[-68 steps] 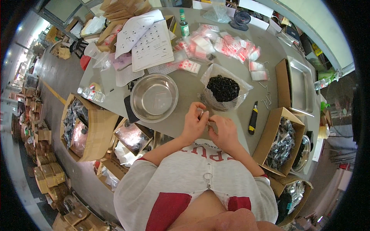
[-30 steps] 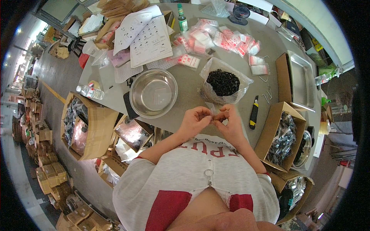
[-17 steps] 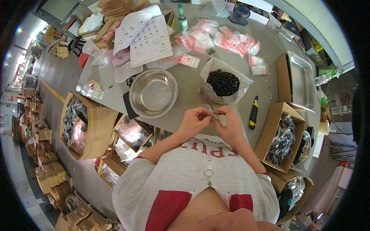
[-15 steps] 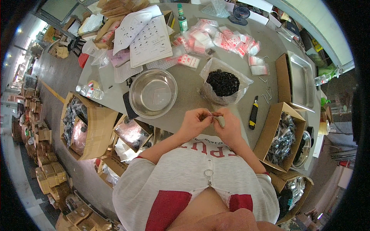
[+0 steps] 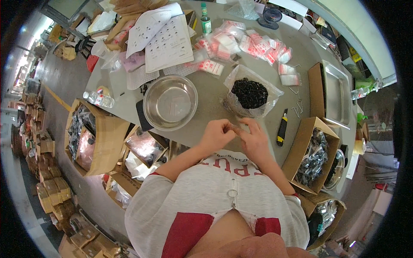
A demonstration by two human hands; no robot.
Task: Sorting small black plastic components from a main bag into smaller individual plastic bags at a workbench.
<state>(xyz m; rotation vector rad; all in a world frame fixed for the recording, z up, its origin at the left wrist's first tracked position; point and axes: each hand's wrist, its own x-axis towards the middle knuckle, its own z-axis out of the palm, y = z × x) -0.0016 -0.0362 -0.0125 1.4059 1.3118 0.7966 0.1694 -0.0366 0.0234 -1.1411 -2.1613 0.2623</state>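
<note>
Close to my chest, at the table's near edge, my left hand (image 5: 218, 134) and my right hand (image 5: 254, 138) meet at the fingertips. The left fingers are curled in a pinch. Those of the right are bent, the index finger reaching forward and the tips against the left ones. Whatever is between them is too small or hidden to make out. Just beyond stands a clear plastic bag (image 5: 276, 93), its top spread, holding many small black parts (image 5: 249, 93). A steel bowl (image 5: 170, 112) stands to the left. A black and yellow utility knife (image 5: 282, 127) lies to the right.
Red and white zip bags (image 5: 258, 45) lie at the back, beside papers (image 5: 167, 47) and a green bottle (image 5: 206, 21). Bent metal rods (image 5: 297, 108) lie near a cardboard box (image 5: 294, 161) of packaged parts. More boxes (image 5: 107, 150) stand left, below a water bottle (image 5: 99, 99).
My right fingers have shifted from a closed pinch to a looser bend, the index finger reaching farther forward. My left hand stays curled in nearly the same place.
</note>
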